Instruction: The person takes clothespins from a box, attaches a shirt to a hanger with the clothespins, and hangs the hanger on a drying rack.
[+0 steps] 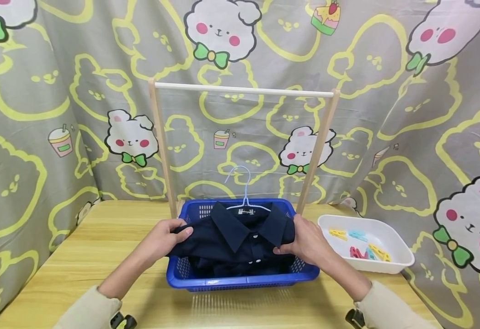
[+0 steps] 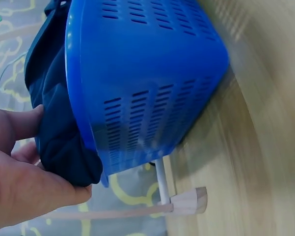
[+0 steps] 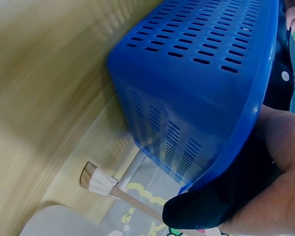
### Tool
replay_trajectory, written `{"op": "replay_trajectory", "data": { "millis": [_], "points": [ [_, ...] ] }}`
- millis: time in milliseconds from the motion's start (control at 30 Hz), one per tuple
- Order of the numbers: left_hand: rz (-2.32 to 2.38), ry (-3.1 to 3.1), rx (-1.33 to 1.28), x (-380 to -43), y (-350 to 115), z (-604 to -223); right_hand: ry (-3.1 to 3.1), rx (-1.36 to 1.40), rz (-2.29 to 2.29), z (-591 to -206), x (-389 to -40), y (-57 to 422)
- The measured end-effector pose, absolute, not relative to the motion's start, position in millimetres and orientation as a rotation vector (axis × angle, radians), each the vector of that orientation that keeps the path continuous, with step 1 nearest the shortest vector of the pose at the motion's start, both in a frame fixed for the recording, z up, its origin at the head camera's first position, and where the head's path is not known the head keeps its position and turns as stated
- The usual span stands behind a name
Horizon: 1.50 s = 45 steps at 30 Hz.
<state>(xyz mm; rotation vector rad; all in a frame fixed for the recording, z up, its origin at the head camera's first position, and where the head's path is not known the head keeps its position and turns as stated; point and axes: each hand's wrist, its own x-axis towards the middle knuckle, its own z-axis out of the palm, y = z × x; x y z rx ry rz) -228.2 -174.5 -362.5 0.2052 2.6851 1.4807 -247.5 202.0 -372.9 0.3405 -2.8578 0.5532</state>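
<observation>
A dark navy collared shirt (image 1: 227,244) with white buttons lies in and over a blue plastic basket (image 1: 240,281). A pale wire hanger (image 1: 246,187) is inside its collar, the hook standing up above. My left hand (image 1: 168,237) grips the shirt's shoulder on the left, thumb on top; in the left wrist view the cloth bunches between thumb and fingers, beside the basket's rim. With my right hand (image 1: 307,240) I hold the opposite shoulder, thumb on the front near the collar. Part of the right fingers is hidden behind the cloth.
A wooden rack with a white crossbar (image 1: 244,90) stands behind the basket, its posts on either side. To the right sits a white tray (image 1: 404,258) with several yellow, blue and red clothespins (image 1: 379,252). A patterned curtain (image 1: 240,132) surrounds the wooden table (image 1: 75,256).
</observation>
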Motion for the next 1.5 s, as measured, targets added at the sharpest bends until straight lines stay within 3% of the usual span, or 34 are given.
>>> {"op": "replay_trajectory", "data": {
  "millis": [367, 1500],
  "points": [
    [1.625, 2.524, 0.061, -229, -175, -361, -2.917, 0.273, 0.752, -368, -249, 204],
    [1.795, 2.461, 0.15, -232, -175, -347, -2.696, 0.094, 1.49, -349, -248, 226]
  ]
}}
